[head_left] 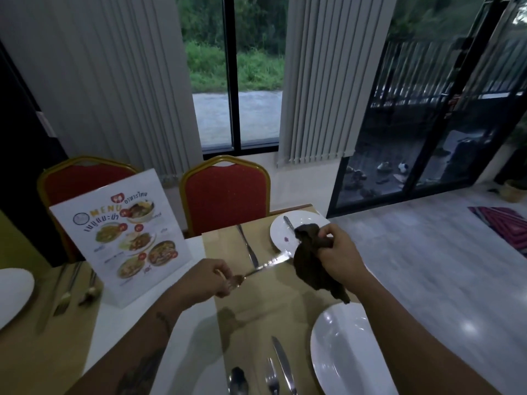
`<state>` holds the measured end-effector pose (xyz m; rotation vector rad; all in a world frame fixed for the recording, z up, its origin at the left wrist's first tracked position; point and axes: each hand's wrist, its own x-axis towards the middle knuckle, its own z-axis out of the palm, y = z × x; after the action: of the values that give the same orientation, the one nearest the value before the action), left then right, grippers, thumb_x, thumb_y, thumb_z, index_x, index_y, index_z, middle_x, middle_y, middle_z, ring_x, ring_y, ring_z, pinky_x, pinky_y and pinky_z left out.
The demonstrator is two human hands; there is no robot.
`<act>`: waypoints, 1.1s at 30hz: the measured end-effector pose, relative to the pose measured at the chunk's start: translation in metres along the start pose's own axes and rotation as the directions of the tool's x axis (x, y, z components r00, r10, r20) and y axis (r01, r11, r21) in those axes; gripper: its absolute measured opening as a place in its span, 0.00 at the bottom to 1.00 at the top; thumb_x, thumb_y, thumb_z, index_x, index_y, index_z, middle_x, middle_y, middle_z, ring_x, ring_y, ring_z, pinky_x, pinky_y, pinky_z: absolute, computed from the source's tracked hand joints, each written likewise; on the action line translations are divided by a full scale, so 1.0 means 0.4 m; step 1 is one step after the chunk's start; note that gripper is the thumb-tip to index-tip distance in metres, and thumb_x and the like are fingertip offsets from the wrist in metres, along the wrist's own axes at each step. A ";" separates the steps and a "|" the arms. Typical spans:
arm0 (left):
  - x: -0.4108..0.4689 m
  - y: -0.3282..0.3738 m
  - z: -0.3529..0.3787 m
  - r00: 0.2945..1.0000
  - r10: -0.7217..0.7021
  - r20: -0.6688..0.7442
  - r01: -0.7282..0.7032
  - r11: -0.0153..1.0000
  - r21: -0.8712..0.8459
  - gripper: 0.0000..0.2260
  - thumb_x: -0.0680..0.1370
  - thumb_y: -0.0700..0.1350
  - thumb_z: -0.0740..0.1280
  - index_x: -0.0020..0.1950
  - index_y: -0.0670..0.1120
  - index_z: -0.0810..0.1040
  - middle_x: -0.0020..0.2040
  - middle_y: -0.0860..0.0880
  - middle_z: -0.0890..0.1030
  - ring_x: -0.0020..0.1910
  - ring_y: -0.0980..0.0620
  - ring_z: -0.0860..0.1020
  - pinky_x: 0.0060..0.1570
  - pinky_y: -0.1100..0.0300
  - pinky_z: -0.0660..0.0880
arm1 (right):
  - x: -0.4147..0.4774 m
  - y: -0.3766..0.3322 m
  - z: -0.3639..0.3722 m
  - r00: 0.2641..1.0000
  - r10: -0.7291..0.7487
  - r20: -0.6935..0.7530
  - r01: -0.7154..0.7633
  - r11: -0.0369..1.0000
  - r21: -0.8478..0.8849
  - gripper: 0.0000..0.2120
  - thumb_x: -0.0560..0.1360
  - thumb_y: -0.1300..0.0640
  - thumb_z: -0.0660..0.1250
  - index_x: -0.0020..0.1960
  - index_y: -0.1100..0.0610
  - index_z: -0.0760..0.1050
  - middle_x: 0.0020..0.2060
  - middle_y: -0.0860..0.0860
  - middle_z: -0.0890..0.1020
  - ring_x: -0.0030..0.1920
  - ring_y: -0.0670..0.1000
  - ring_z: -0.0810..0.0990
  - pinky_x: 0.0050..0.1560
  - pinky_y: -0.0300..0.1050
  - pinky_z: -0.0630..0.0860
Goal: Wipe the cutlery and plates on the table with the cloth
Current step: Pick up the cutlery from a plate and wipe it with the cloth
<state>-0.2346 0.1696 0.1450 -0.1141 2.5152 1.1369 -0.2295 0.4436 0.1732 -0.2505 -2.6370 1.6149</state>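
My left hand (209, 280) grips a piece of cutlery (268, 263) by one end, above the table; its far end reaches the cloth and is blurred. My right hand (338, 252) clutches a dark brown cloth (310, 266) that hangs down against that tip. Behind the cloth lies a white plate (282, 232) with a small dark spot and another utensil (288, 222) on it. A knife (247, 246) rests on the tan runner beside that plate. Near me sit a second white plate (342, 352), a knife (282, 363), a fork (271, 377) and a spoon (238, 380).
A standing menu card (122, 238) is at the left of the table. Further left are another white plate (14, 292) and more cutlery (68, 292). Two red chairs (225, 195) stand behind the table. Open floor lies to the right.
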 end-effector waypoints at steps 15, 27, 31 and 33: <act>0.278 -0.088 0.256 0.795 -0.560 -0.233 0.245 0.648 -0.721 0.05 0.69 0.42 0.72 0.37 0.41 0.85 0.34 0.43 0.85 0.34 0.44 0.83 0.43 0.49 0.83 | 0.117 0.080 0.065 0.973 0.091 0.212 -0.099 0.995 0.027 0.07 0.77 0.69 0.65 0.50 0.59 0.74 0.42 0.51 0.80 0.43 0.46 0.79 0.30 0.28 0.72; 0.414 -0.064 0.257 0.729 -0.540 -0.421 0.270 0.792 -0.548 0.13 0.78 0.42 0.68 0.33 0.44 0.79 0.33 0.45 0.79 0.33 0.48 0.76 0.38 0.59 0.74 | 0.186 0.170 0.066 0.954 0.192 0.229 -0.196 0.981 -0.004 0.09 0.75 0.72 0.64 0.46 0.60 0.72 0.43 0.55 0.81 0.41 0.49 0.79 0.25 0.27 0.69; 0.438 -0.060 0.251 0.725 -0.502 -0.472 0.263 0.835 -0.484 0.14 0.80 0.42 0.67 0.34 0.46 0.76 0.33 0.47 0.77 0.32 0.51 0.73 0.39 0.59 0.73 | 0.195 0.179 0.068 0.944 0.213 0.251 -0.226 0.974 0.021 0.08 0.75 0.72 0.64 0.50 0.62 0.73 0.46 0.55 0.82 0.44 0.49 0.80 0.26 0.27 0.71; 0.439 -0.057 0.243 0.733 -0.469 -0.492 0.265 0.863 -0.430 0.09 0.79 0.41 0.67 0.38 0.44 0.79 0.35 0.48 0.77 0.33 0.51 0.73 0.40 0.59 0.73 | 0.196 0.183 0.069 0.941 0.219 0.257 -0.234 0.972 0.031 0.08 0.75 0.72 0.64 0.49 0.61 0.72 0.46 0.55 0.82 0.44 0.50 0.80 0.27 0.27 0.71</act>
<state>-0.3626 0.2399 0.0053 -1.1870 2.5576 1.5017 -0.3015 0.4644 0.0917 -0.3839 -2.8267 1.9128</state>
